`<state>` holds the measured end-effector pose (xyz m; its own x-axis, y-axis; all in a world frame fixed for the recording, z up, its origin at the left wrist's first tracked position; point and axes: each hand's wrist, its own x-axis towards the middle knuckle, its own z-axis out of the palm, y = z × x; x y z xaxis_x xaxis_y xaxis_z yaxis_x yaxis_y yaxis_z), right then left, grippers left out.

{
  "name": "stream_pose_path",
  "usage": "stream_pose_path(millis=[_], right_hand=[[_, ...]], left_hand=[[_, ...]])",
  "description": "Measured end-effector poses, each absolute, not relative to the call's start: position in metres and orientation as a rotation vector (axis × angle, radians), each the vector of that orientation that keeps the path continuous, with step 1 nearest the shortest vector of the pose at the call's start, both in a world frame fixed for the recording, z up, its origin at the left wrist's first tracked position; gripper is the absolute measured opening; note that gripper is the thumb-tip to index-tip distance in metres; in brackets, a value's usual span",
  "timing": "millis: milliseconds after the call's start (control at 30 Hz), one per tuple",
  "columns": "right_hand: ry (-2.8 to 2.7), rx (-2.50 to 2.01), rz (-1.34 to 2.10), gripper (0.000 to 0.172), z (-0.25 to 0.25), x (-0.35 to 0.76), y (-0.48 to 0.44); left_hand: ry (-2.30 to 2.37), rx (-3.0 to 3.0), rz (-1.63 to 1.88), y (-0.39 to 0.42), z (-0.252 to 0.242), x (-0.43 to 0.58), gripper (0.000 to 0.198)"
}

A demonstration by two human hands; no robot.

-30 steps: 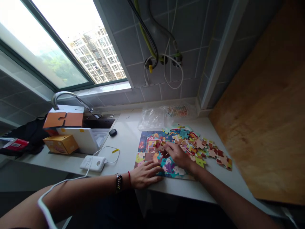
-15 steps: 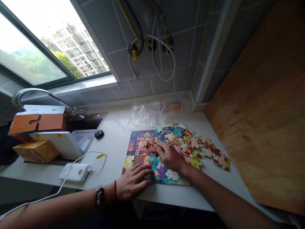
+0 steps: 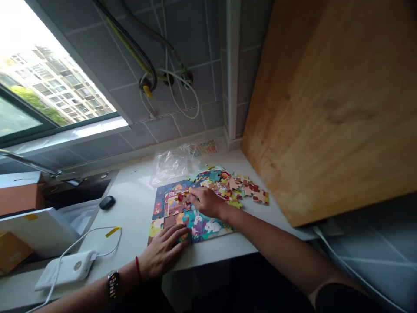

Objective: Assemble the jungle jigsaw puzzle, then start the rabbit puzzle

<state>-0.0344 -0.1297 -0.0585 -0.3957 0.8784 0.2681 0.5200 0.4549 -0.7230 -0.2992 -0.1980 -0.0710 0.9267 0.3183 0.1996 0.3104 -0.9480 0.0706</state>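
A partly assembled jigsaw puzzle lies on the white counter, with white rabbits on teal along its near side and a red barn farther back. My right hand pinches a brown and red puzzle piece over the barn area; whether the piece is seated or raised I cannot tell. Flat across the puzzle's near left corner rests my left hand, fingers stretched out and holding nothing. Loose puzzle pieces are heaped beyond and right of my right hand, some covering the puzzle's far right part.
Behind the puzzle lies a clear plastic bag beside a printed picture sheet. On the left are a black mouse-shaped object, a white power bank with a cable, and boxes at the sink. A wooden panel stands right.
The view has swung to the right, so everything sits farther left in it. My right hand still pinches the piece over the barn area, and my left hand stays on the puzzle.
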Motion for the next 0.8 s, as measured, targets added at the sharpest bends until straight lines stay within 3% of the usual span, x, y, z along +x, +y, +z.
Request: stream_pose_path(millis=[333,567,800], right_hand=[[-2.221,-1.259,0.642,0.023,-0.052,-0.029,-0.133],[-2.069,-1.396,0.652,0.028,-0.049,-0.023,-0.130],[-1.910,-1.243,0.767,0.026,-0.055,-0.021,-0.121]], left_hand=[[0.495,3.151,0.246,-0.194,-0.077,-0.307,0.048],[0.495,3.148,0.251,-0.187,-0.053,-0.302,0.043],[0.885,2.906,0.722,-0.129,-0.007,-0.281,0.025]])
